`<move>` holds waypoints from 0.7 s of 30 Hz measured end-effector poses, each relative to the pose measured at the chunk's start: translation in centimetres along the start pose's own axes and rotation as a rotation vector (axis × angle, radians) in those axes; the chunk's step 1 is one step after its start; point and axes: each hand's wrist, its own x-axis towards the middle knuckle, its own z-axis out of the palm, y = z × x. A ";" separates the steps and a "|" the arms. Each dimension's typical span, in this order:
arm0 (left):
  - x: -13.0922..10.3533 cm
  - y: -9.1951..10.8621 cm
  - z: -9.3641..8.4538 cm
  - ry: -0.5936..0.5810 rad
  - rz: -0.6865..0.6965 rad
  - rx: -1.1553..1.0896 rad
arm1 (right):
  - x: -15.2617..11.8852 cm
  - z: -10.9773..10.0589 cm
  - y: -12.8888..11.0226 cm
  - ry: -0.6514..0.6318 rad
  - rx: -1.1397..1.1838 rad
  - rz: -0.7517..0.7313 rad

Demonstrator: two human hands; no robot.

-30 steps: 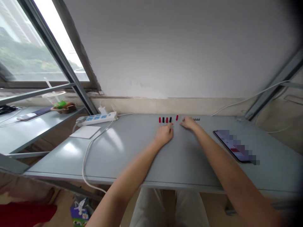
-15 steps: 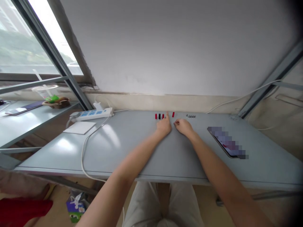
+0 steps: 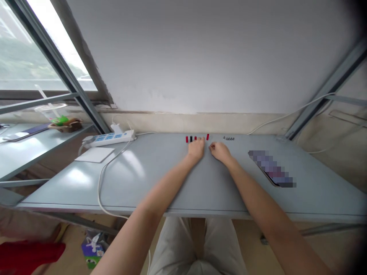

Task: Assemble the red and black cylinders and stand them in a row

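My left hand (image 3: 196,149) is at the back of the desk, its fingers bent down just in front of a row of small cylinders. Whatever lies under its fingertips is hidden. To its left stand a red cylinder (image 3: 187,139) and a black cylinder (image 3: 191,139); another red cylinder (image 3: 195,138) shows just above the knuckles. A separate red cylinder (image 3: 207,136) is up and to the right of the fingers. Beside it, my right hand (image 3: 220,151) rests closed on the desk, thumb and fingers pinched together; anything in the pinch is too small to name.
Several tiny grey pieces (image 3: 229,139) lie right of my right hand. A phone or tablet (image 3: 269,168) lies further right. On the left are a power strip (image 3: 111,138), a white flat square (image 3: 96,155) and a loose cable (image 3: 100,183). The wall (image 3: 183,123) bounds the back.
My left index finger was stretched out towards the wall and is now bent down. The right hand keeps its pinch in nearly the same place. The whole view has shifted slightly.
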 end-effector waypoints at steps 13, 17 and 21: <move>-1.1 -2.0 2.2 0.190 -0.127 -0.908 | 1.0 0.4 -0.2 0.012 0.521 0.150; -1.6 -2.1 2.0 0.167 -0.179 -1.024 | 0.7 0.1 -0.6 -0.056 0.702 0.165; -2.0 -1.6 1.4 0.147 -0.214 -1.056 | 0.4 -0.2 -1.1 -0.048 0.796 0.131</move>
